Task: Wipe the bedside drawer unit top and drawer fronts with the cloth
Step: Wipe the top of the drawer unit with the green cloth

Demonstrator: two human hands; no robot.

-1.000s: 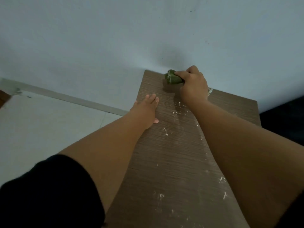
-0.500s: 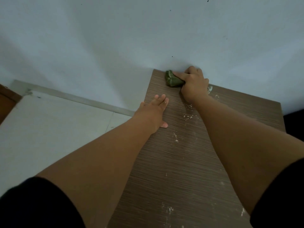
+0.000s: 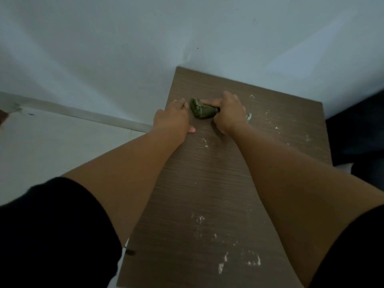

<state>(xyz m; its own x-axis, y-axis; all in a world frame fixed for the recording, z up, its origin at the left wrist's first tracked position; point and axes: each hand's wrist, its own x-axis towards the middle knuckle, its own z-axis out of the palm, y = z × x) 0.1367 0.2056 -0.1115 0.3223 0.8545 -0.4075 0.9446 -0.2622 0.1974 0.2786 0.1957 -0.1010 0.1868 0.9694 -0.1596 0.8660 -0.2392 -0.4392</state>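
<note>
The bedside drawer unit shows only its brown wood-grain top, which stands against the wall; the drawer fronts are out of sight. White dust flecks lie scattered over the top. My right hand grips a bunched green cloth and presses it onto the top, a short way in from the back edge. My left hand lies flat, palm down, on the top's left edge, its fingertips almost touching the cloth.
A pale wall rises right behind the unit. To the left lies light floor with a skirting strip. A dark shape fills the space right of the unit. Thicker dust patches sit near the front edge.
My right hand has pulled the cloth away from the back edge toward me and to the left, close to my left hand. The view has shifted, showing more of the top.
</note>
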